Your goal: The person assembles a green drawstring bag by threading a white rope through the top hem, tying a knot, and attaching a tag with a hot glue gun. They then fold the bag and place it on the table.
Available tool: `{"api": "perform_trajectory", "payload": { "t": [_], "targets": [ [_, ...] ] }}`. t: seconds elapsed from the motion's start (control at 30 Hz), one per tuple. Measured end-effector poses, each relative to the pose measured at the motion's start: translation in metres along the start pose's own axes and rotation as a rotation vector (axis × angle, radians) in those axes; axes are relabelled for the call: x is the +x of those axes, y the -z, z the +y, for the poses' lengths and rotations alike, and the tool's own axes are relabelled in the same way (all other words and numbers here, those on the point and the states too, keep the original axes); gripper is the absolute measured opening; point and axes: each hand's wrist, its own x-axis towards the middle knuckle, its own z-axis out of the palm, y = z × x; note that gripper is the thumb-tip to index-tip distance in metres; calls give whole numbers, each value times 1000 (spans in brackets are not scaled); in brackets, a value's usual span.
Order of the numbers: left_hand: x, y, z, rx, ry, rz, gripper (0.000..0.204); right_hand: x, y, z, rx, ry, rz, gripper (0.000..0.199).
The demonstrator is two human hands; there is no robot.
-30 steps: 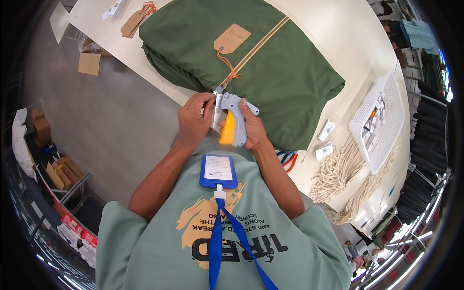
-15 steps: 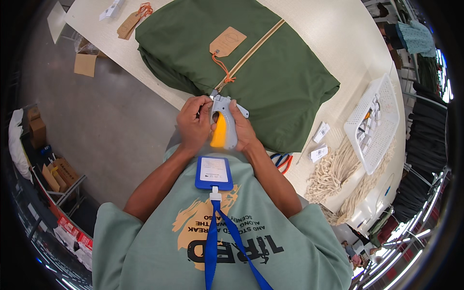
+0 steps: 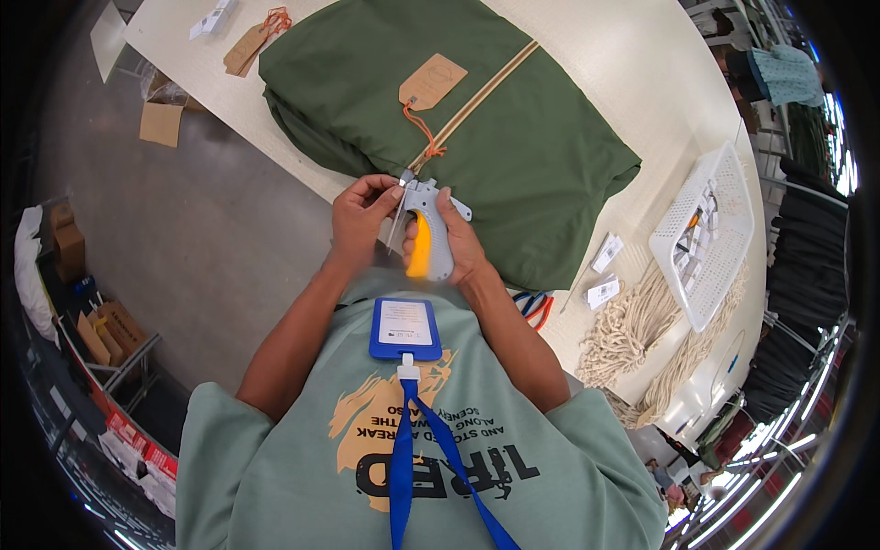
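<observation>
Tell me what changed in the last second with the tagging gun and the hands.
Little changed. The right hand keeps its grip on the grey and orange tagging gun, and the left hand still pinches at its front end, near the needle. Both drifted slightly towards the green garment edge. The garment, its brown tag and the white basket stayed put.
</observation>
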Motion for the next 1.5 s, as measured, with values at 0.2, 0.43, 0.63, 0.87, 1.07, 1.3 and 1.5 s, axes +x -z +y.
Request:
{"api": "perform_trajectory", "payload": {
  "t": [0.2,0.43,0.63,0.87,1.07,1.3,1.5],
  "targets": [
    [9,10,-6,-37,0,-85,13,8,11,-4,-8,-11,-204,58],
    [12,11,-7,-46,-43,-96,11,-8,-12,2,-103,95,51,64],
    [12,13,-13,-240,113,-25,9,-71,-7,-9,-283,188,274,54],
    [10,15,8,-429,345,-169,13,-189,22,-34,-476,414,261,66],
    [-28,7,50,461,176,-121,33,-195,33,-34,-453,555,294,71],
    [-5,-18,165,1430,-585,-548,17,-188,37,-14,-355,594,330,69],
    [97,-128,181,1825,-482,-942,15,-190,41,2,-283,713,375,68]
  ]
}}
